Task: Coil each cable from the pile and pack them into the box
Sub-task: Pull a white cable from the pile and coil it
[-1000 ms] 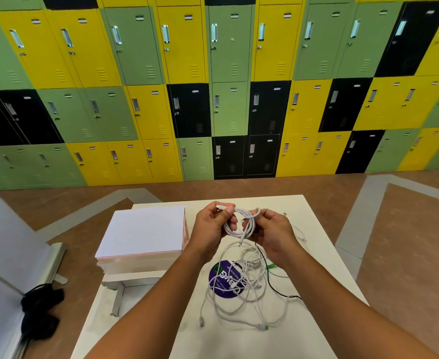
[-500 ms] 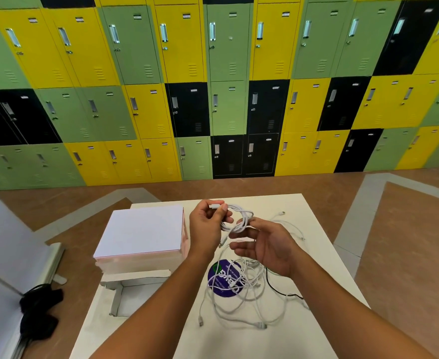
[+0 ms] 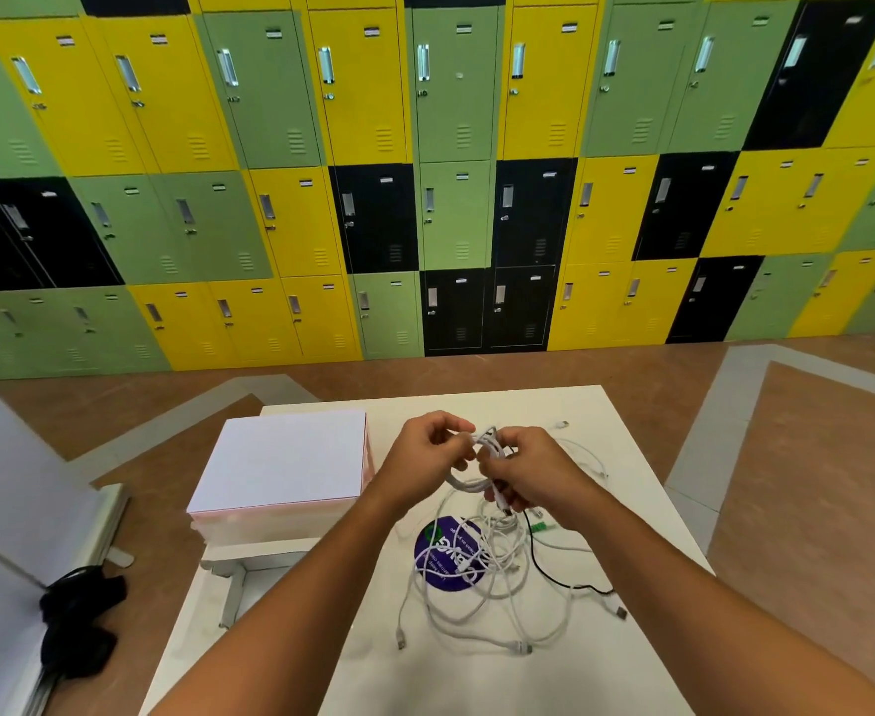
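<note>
I am observing both hands raised above the table point(image 3: 631, 421). The left hand point(image 3: 427, 457) is pinching one side of a small white cable coil point(image 3: 466, 485), with its fingers point(image 3: 448, 431) curling over the strands. The right hand point(image 3: 533, 472) is gripping the opposite side, fingers wrapping the loop. The loose cable pile point(image 3: 487, 576) is lying beneath them, right of the white box point(image 3: 283, 465).

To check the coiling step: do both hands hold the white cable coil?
Yes, the left hand and the right hand both grip the white coiled cable above the white table.
</note>
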Demonstrator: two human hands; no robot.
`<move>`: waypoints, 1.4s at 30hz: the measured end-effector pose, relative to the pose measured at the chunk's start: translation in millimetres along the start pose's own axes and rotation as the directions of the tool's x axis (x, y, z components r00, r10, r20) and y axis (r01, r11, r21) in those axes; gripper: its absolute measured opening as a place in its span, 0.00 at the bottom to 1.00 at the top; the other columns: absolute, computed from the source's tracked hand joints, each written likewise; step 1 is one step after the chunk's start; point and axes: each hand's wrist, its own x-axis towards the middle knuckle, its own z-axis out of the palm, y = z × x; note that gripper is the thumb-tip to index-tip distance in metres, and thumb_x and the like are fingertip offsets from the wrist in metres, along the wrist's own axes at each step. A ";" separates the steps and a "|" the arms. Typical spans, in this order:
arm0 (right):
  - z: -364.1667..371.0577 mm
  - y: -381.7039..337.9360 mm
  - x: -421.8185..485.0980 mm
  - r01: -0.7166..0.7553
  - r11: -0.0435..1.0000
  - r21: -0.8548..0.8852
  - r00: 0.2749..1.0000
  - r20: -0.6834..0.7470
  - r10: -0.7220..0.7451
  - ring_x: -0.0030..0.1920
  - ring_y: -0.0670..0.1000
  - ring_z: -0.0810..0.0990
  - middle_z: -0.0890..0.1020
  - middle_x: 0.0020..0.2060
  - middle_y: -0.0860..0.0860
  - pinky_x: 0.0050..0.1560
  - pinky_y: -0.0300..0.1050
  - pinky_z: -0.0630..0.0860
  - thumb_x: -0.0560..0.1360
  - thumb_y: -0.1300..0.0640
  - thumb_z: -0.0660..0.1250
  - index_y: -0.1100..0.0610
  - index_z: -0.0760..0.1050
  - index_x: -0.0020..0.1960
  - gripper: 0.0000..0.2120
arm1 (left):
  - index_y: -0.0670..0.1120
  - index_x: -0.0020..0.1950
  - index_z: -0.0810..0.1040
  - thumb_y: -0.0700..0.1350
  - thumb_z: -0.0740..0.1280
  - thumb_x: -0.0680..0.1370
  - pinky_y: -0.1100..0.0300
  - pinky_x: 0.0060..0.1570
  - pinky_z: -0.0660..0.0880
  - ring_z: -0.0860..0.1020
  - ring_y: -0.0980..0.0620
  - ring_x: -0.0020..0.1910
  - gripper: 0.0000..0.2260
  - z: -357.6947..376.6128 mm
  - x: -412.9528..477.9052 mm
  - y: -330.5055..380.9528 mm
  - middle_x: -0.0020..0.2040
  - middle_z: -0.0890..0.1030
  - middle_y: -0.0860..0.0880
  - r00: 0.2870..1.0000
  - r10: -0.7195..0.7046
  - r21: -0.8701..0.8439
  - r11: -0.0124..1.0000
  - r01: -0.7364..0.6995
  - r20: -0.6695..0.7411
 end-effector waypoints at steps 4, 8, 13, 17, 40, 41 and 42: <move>-2.6 -0.5 0.1 0.009 1.000 -0.009 1.000 0.017 -0.009 0.29 0.54 0.79 0.85 0.35 0.62 0.31 0.44 0.73 0.77 0.63 0.69 0.57 0.77 0.58 0.10 | 0.42 0.51 0.81 0.43 0.61 0.84 0.59 0.33 0.72 0.74 0.54 0.32 0.10 1.1 4.0 -4.4 0.34 0.74 0.47 0.993 -0.013 -0.006 1.000 0.014 0.116; 1.2 0.5 -0.3 -0.062 0.994 0.087 0.998 0.025 0.060 0.28 0.53 0.77 0.85 0.36 0.63 0.29 0.44 0.73 0.72 0.66 0.74 0.59 0.72 0.63 0.22 | 0.43 0.50 0.79 0.42 0.57 0.85 0.61 0.31 0.68 0.68 0.56 0.29 0.12 9.9 5.2 -10.9 0.33 0.70 0.51 0.999 -0.047 -0.049 0.998 0.047 -0.010; 7.3 5.2 -4.2 -0.091 0.996 0.024 0.995 0.036 0.090 0.28 0.50 0.78 0.85 0.35 0.60 0.31 0.43 0.73 0.70 0.65 0.77 0.60 0.71 0.63 0.26 | 0.44 0.54 0.82 0.42 0.57 0.85 0.58 0.36 0.70 0.70 0.53 0.33 0.13 13.2 9.7 -15.3 0.38 0.77 0.50 0.963 -0.086 -0.059 0.996 0.074 -0.254; 15.4 8.6 -11.3 -0.091 0.995 -0.045 0.987 0.133 0.096 0.30 0.53 0.77 0.84 0.34 0.60 0.31 0.43 0.73 0.71 0.64 0.76 0.61 0.75 0.58 0.18 | 0.45 0.53 0.83 0.41 0.57 0.85 0.58 0.37 0.71 0.70 0.53 0.33 0.14 11.6 12.4 -17.3 0.40 0.78 0.50 0.931 -0.136 -0.119 0.988 0.101 -0.338; -2.1 4.0 3.2 0.199 0.961 -0.192 0.954 -0.185 -0.234 0.34 0.49 0.83 0.83 0.34 0.50 0.40 0.44 0.83 0.76 0.64 0.70 0.55 0.82 0.44 0.06 | 0.43 0.49 0.78 0.43 0.62 0.84 0.61 0.29 0.71 0.70 0.55 0.28 0.08 3.4 0.3 -16.6 0.30 0.71 0.49 0.995 -0.071 -0.178 0.982 0.057 -0.074; -1.6 2.3 3.4 0.213 0.970 -0.117 0.952 -0.198 -0.233 0.36 0.50 0.84 0.83 0.36 0.51 0.41 0.43 0.83 0.76 0.65 0.70 0.56 0.82 0.45 0.06 | 0.44 0.49 0.78 0.43 0.61 0.84 0.61 0.30 0.70 0.69 0.54 0.29 0.08 5.0 -0.9 -15.7 0.30 0.71 0.49 0.995 -0.084 -0.251 0.966 0.068 -0.054; -0.8 1.1 3.6 0.223 0.974 -0.033 0.951 -0.211 -0.225 0.38 0.51 0.85 0.84 0.37 0.53 0.43 0.44 0.83 0.76 0.66 0.70 0.57 0.82 0.46 0.06 | 0.43 0.50 0.77 0.43 0.60 0.85 0.62 0.29 0.70 0.69 0.54 0.29 0.08 6.5 -1.8 -14.5 0.31 0.70 0.50 0.996 -0.084 -0.307 0.949 0.067 -0.040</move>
